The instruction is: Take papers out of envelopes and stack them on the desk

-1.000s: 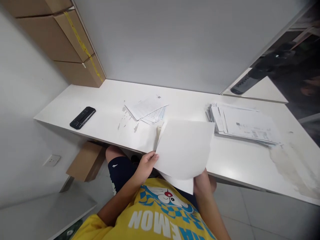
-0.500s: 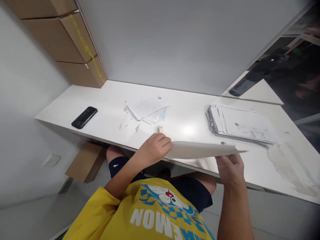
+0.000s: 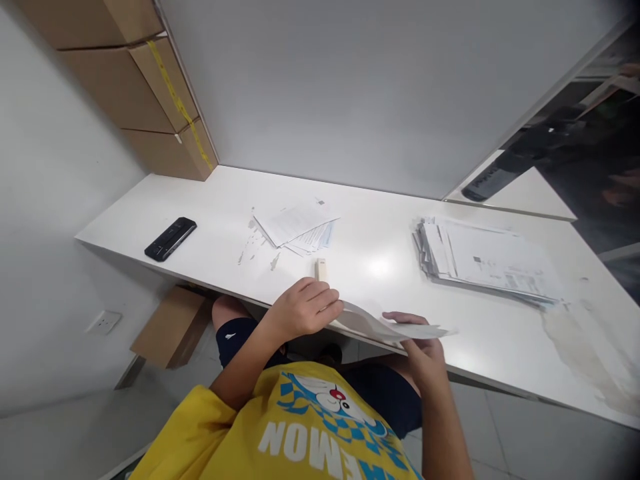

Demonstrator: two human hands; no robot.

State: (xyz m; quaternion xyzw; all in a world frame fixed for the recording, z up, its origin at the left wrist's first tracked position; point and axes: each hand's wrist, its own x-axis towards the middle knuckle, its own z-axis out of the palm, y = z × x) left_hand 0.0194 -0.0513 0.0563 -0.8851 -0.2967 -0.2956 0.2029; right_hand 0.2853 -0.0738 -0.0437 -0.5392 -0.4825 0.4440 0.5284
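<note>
White paper sheets (image 3: 367, 323) are held level and slightly bowed at the desk's front edge. My left hand (image 3: 307, 308) is closed on their left end. From just beyond its knuckles a small cream-coloured object (image 3: 321, 269) sticks out; the rest of it is hidden, so I cannot tell whether the hand holds it too. At the sheets' other end, my right hand (image 3: 423, 347) grips them with the thumb below and the fingers above. A few printed sheets (image 3: 297, 223) lie fanned on the desk beyond my left hand. To the right rests a thick, uneven stack of papers (image 3: 493, 260).
The white desk (image 3: 225, 247) runs along a grey panel. A black phone (image 3: 171, 239) lies near its left front edge. Cardboard boxes (image 3: 165, 143) are stacked at the back left, and another box (image 3: 173, 327) stands below the desk. A dark bottle (image 3: 483, 183) lies behind the stack.
My right hand has moved left and slightly toward me, bringing its end of the sheets closer to my left hand. The sheets now curve more. My left hand keeps nearly the same place.
</note>
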